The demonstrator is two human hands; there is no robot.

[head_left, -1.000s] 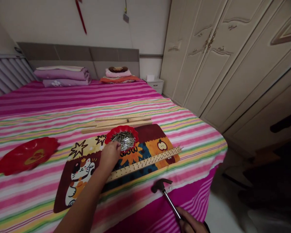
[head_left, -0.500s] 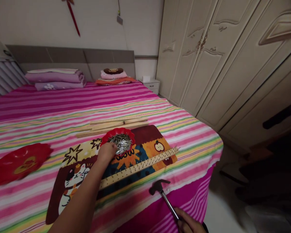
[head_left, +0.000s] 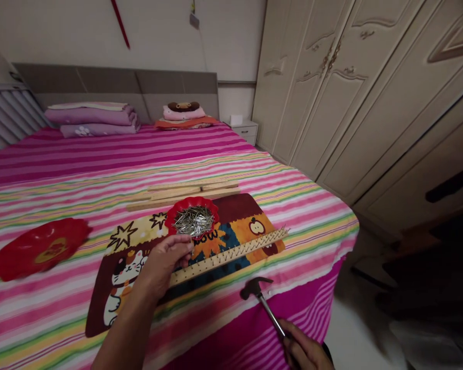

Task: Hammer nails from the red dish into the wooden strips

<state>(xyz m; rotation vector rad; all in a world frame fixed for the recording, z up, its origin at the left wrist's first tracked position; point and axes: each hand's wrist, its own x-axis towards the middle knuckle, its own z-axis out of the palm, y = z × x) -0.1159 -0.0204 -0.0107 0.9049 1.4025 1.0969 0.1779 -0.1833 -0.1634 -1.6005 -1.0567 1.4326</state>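
My left hand [head_left: 165, 262] is closed in a pinch on what looks like a nail, barely visible at the fingertips. It hovers just in front of a red scalloped bowl [head_left: 170, 210] full of loose nails [head_left: 195, 221]. Below the fingers runs a long wooden strip [head_left: 216, 261] with nails standing along it; my hand covers its left end. The strip rests on a patterned mat [head_left: 96, 298] with a cartoon cat. At the lower right, my right hand [head_left: 303, 347] grips the handle of a claw hammer [head_left: 268, 308], its dark head above the bed's front edge.
More wooden strips [head_left: 185, 192] lie behind the bowl. A red oval tray [head_left: 23, 246] sits at the left on the striped bedspread [head_left: 312, 221]. Folded bedding [head_left: 96, 118] is stacked near the headboard, and a wardrobe [head_left: 332, 92] stands along the right side.
My left hand has come out of the nail bowl towards me, its fingers pinched over the strip's left part. My right hand keeps the hammer in about the same place. The view shifts slightly.
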